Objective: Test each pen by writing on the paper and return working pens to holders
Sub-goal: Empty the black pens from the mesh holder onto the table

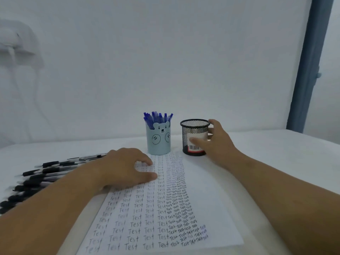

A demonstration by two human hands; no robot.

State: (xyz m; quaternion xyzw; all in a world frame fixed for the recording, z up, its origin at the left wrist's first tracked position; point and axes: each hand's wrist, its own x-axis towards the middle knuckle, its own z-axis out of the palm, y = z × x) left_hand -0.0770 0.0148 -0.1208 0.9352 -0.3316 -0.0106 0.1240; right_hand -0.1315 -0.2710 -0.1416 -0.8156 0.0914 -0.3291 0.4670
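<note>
Pens with black caps and grips (39, 173) lie in a loose row at the left edge of the white table (276, 153), fanned side by side with their ends pointing roughly toward the middle; the left forearm crosses in front of the nearer ones and hides part of them. Next comes the left hand (127, 167), palm down on the upper left part of the paper (211, 208), its fingers gently bent and spread a little, the fingertips and thumb resting on the sheet and holding nothing. The paper runs from the near edge of the table toward the holders and is covered with columns of the handwritten word "Test", larger at the left and smaller and crowded at the right. At the far end of the sheet stands a pale blue holder with a bear face (159, 139), upright, full of blue pens (158, 118) that stick out of its top. Just beside it to the right, apart from it, stands a black mesh holder (193, 133) with a white barcode label; no pens show above its rim. The right hand (217, 140) grips this mesh holder from its right side, thumb across the label in front and fingers curled round the back near the rim. Behind everything hangs a plain white backdrop, with a blue-grey post (309, 70) at the far right.
</note>
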